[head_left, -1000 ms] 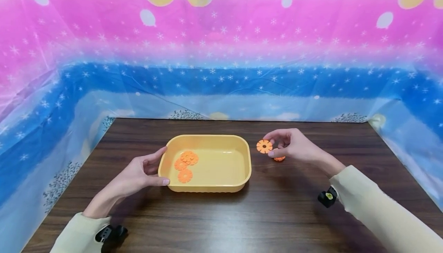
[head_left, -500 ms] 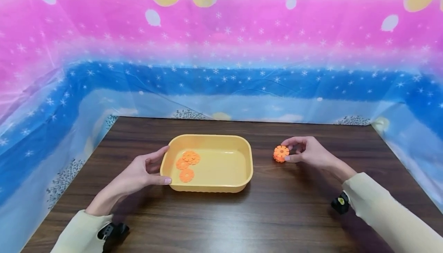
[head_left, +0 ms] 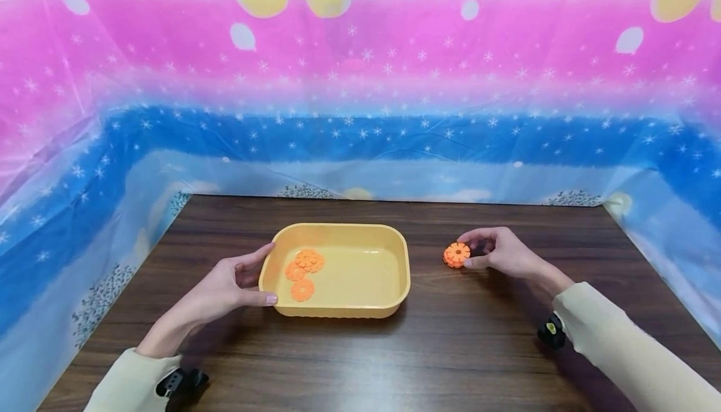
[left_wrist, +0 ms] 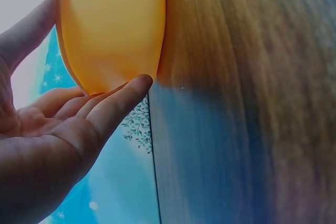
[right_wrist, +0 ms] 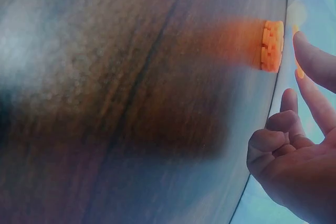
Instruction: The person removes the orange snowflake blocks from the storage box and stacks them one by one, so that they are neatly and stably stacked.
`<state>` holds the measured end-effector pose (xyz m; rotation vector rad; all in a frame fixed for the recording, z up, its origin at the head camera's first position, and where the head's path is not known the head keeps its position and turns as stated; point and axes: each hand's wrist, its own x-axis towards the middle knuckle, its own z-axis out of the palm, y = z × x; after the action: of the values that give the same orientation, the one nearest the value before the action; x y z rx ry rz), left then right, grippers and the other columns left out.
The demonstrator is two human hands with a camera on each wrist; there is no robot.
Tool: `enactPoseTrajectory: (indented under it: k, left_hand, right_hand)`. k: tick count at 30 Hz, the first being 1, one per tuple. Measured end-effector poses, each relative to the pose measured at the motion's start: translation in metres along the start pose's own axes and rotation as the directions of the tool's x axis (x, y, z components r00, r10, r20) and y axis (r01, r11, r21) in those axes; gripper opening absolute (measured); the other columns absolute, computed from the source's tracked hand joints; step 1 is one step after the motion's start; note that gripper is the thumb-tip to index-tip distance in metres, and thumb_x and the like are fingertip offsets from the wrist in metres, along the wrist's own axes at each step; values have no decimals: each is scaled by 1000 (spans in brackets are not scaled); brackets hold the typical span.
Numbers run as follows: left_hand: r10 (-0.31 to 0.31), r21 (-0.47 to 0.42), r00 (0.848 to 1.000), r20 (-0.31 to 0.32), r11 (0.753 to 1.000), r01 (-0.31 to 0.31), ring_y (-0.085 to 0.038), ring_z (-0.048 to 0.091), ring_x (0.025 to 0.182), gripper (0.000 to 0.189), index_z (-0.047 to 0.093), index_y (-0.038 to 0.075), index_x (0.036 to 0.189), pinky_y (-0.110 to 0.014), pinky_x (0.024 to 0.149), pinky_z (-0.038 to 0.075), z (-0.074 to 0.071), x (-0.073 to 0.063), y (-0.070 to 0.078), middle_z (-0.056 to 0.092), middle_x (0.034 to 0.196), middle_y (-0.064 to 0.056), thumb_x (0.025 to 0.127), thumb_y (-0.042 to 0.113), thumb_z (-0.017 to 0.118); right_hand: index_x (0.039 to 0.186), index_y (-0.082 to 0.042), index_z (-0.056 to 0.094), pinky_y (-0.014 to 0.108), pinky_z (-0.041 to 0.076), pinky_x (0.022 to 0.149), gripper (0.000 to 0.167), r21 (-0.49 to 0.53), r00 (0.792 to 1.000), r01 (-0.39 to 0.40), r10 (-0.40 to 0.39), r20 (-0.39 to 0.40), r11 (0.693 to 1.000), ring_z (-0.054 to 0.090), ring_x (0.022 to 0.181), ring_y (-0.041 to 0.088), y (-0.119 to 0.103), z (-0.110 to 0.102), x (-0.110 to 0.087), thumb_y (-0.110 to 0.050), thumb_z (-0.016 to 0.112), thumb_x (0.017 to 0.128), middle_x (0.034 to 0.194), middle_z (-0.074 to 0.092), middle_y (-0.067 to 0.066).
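Note:
A yellow plastic tray (head_left: 360, 307) stands on the table, with several orange flower-shaped notched discs (head_left: 302, 290) lying in its left part, some overlapping. My left hand (head_left: 216, 290) holds the tray's left end, thumb at the near corner and fingers along the outer side. In the left wrist view, those fingers (left_wrist: 118, 103) reach against the tray wall (left_wrist: 113, 35). Right of the tray, my right hand (head_left: 501, 254) pinches one orange notched disc (head_left: 459, 252) by its edge. The right wrist view shows a small stack of orange discs (right_wrist: 272, 46) on the table, just beneath the pinched one.
The dark wood-grain table (head_left: 349, 362) ends at a printed pink and blue cloth (head_left: 360, 136) along its back and sides. Black wrist cameras (head_left: 183, 387) sit at both cream sleeves (head_left: 625, 343).
My right hand has moved right and slightly down, bringing the pinched disc from beside the tray to over the stack. My left hand keeps its hold on the tray.

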<state>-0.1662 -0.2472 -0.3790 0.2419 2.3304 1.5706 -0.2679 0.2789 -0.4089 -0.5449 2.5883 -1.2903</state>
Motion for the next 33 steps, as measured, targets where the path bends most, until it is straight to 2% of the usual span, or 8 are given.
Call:
enactPoseTrajectory:
  k: [9,19,33]
  left_hand:
    - [19,-10,1000,4,1000,-19,-47,37,147,100,25,7,166,-39,102,54,2,-2,-1,23,169,-24,87,12,86]
    - [28,-1,1000,5,1000,-28,-48,39,146,100,24,6,166,-40,101,55,3,-3,-1,23,169,-25,87,12,86]
    - [39,-7,999,8,999,-39,-47,39,146,100,23,4,165,-37,100,56,6,-6,0,25,168,-25,87,11,85]
  right_hand:
    - [127,-1,71,29,40,62,44,-62,1000,1,-1,13,998,49,78,24,0,1,2,-10,85,87,106,63,16]
    - [124,-4,74,31,40,64,40,-164,999,43,-39,25,986,50,82,24,5,3,3,-11,86,86,104,65,13]
    - [123,-4,74,31,37,64,39,-175,999,52,-48,24,983,47,77,23,4,6,2,-10,86,86,103,64,12]
